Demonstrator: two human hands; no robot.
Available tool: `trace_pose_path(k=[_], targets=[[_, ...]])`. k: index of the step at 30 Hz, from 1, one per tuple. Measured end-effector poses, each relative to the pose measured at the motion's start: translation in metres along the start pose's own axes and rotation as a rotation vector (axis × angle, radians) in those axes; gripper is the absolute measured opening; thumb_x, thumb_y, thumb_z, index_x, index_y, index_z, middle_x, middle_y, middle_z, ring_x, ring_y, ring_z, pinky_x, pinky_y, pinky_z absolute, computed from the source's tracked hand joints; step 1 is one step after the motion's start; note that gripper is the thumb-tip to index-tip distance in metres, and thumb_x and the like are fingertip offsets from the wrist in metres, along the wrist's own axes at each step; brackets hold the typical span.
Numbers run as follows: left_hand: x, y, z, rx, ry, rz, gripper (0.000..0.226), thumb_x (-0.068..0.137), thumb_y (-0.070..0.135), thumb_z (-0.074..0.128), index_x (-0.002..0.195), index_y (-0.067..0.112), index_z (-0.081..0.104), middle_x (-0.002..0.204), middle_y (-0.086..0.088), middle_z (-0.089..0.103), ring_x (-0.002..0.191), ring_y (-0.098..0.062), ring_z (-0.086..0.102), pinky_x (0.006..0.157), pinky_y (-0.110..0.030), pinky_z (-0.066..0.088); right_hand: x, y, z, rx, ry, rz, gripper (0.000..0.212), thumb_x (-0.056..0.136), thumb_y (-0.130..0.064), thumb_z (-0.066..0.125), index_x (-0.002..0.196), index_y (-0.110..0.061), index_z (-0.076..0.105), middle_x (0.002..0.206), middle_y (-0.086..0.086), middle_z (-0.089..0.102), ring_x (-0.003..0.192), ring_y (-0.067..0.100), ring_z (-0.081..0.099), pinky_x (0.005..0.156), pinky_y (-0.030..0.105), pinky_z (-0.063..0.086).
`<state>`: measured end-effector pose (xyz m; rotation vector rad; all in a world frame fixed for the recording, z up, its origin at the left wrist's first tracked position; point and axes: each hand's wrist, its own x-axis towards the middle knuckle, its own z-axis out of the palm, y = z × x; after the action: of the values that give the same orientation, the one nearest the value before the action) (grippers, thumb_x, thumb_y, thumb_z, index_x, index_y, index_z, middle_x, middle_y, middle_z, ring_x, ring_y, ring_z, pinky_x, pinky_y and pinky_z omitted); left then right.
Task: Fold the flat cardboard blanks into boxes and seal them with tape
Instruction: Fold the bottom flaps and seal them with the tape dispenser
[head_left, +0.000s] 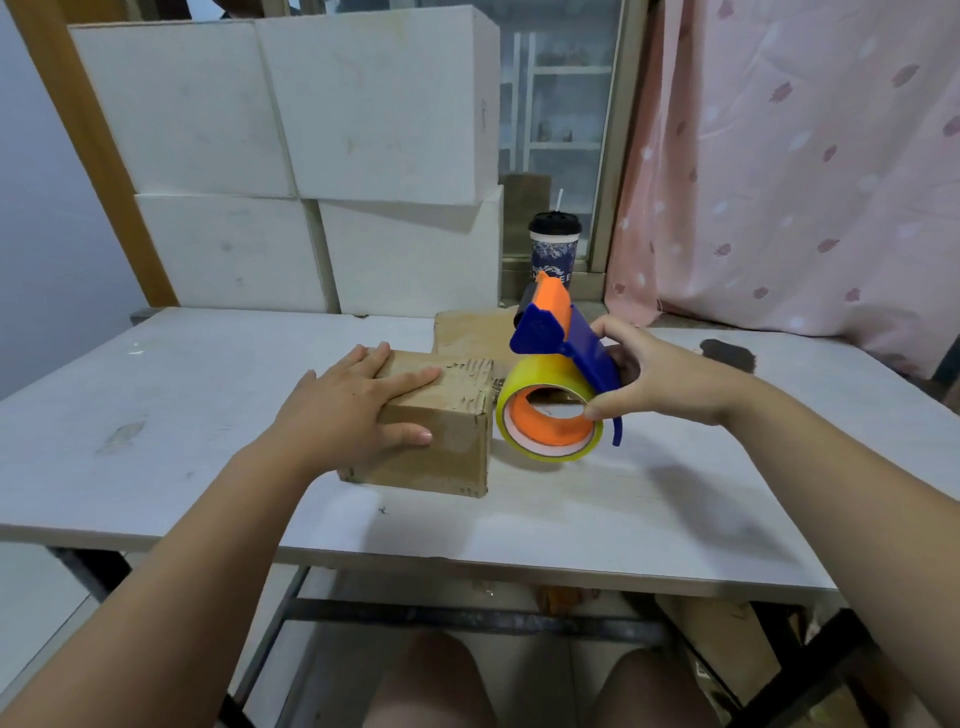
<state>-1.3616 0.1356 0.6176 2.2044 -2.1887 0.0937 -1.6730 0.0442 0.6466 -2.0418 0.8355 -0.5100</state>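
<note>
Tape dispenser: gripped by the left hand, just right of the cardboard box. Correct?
Wrong hand. In the head view the right hand grips the tape dispenser, and the left hand lies flat on the cardboard box. The rest holds: the dispenser is just right of the box.

White table (208, 395) bears a cardboard box (441, 447); flat blank (467, 330) behind.
</note>
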Motion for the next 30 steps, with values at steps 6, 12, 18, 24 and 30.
trace_pose_path(k=[6,12,18,24,30], targets=[[0.010,0.040,-0.005,-0.024,0.222,-0.011,0.112,0.053,0.098,0.005,0.127,0.029,0.053,0.134,0.002,0.050,0.117,-0.021,0.048,0.099,-0.046,0.036,0.008,0.006,0.015,0.057,0.055,0.009,0.065,0.063,-0.026,0.084,0.114,-0.022,0.046,0.102,0.000,0.067,0.086,0.008,0.067,0.072,0.023,0.053],[0.012,0.056,0.011,0.010,0.305,0.014,0.084,0.067,0.084,0.012,0.141,0.047,0.028,0.145,0.000,0.041,0.122,-0.024,0.048,0.085,-0.037,0.046,0.010,0.002,0.010,-0.173,0.055,0.002,0.065,0.059,-0.040,0.082,0.112,-0.038,0.046,0.104,-0.004,0.061,0.089,0.011,0.063,0.074,0.030,0.056],[0.011,0.055,0.010,0.027,0.286,0.040,0.082,0.067,0.080,0.006,0.142,0.052,0.021,0.146,-0.002,0.037,0.120,-0.026,0.047,0.090,-0.038,0.042,0.004,0.001,-0.006,-0.358,-0.029,0.070,0.054,0.059,-0.046,0.079,0.101,-0.048,0.045,0.090,-0.010,0.060,0.076,0.007,0.060,0.067,0.024,0.049],[0.011,0.052,0.012,0.002,0.288,0.038,0.080,0.066,0.082,0.008,0.141,0.055,0.021,0.151,0.002,0.032,0.126,-0.026,0.042,0.096,-0.038,0.038,-0.014,0.019,-0.015,-0.280,-0.017,0.129,0.043,0.073,-0.026,0.082,0.095,-0.041,0.048,0.074,-0.029,0.056,0.068,-0.004,0.055,0.064,0.019,0.042],[0.013,0.050,0.011,-0.006,0.251,0.049,0.084,0.063,0.085,0.004,0.141,0.056,0.019,0.153,0.002,0.028,0.129,-0.025,0.041,0.101,-0.038,0.034,-0.008,0.006,-0.019,-0.388,-0.091,0.147,0.043,0.073,-0.028,0.082,0.093,-0.040,0.045,0.072,-0.031,0.055,0.063,-0.009,0.054,0.056,0.011,0.041]])
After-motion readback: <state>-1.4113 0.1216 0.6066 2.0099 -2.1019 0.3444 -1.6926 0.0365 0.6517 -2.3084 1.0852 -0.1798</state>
